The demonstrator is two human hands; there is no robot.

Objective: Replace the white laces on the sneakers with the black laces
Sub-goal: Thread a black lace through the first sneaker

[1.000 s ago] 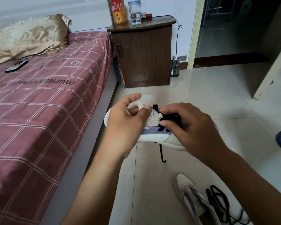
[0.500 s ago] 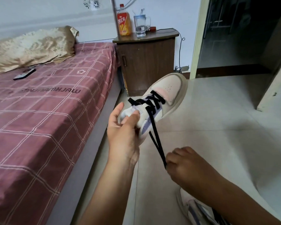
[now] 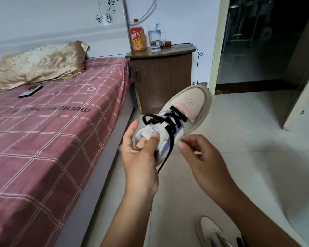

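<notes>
left hand grips sneaker heel, toe pointing away. black lace end dangles between hands; right hand loosely curled, empty, just right of lace.

Soft, even daylight fills the room — no hard shadows, source not visible. Doorway at 1 o'clock falls off into deep gloom; detail inside barely legible. Floor tiles at 3 o'clock carry a dull sheen, mildly washed out. Wide-angle bending shows at the edges — door frame leans, bed at 9 o'clock stretches outward. Right hand slightly motion-smeared at the fingertips; second sneaker at 5 o'clock soft. Centre reasonably sharp.
</notes>
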